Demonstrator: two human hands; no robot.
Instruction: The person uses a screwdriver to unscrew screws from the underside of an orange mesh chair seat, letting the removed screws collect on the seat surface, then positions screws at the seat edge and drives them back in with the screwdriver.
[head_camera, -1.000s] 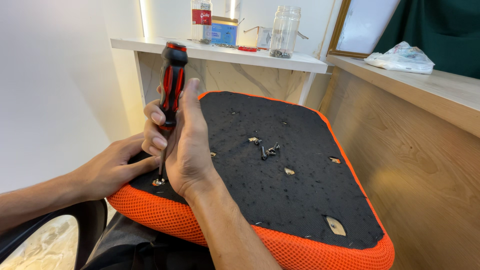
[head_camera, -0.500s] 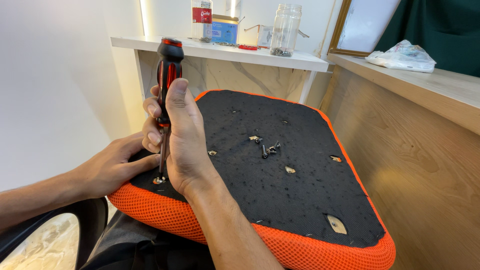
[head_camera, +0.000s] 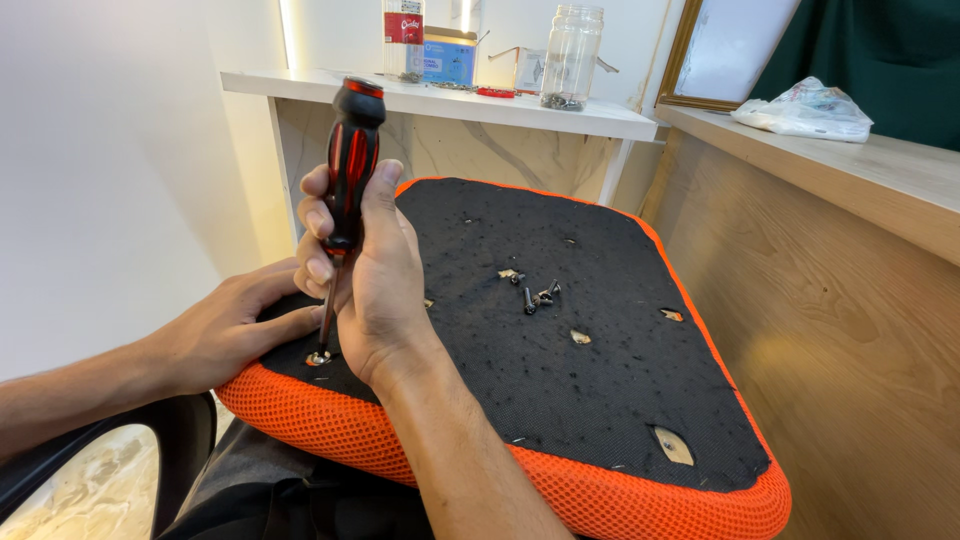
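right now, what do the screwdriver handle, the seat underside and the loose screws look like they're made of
Screwdriver handle: looks like moulded plastic or rubber, black with glossy red inlays that catch the light.
Seat underside: thin black non-woven fabric, matt and torn open at the holes; the orange edge is open mesh.
Loose screws: probably steel, small, dark grey with a slight shine.

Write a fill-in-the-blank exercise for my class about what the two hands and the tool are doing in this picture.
1. The right hand grips a red and black ____ upright.
2. Its tip meets a screw near the seat's ____ mesh edge.
3. The left hand rests flat on the black underside of the seat cushion, beside the ____.
4. Several loose ____ lie mid-cushion.

Missing words: screwdriver; orange; screw; screws
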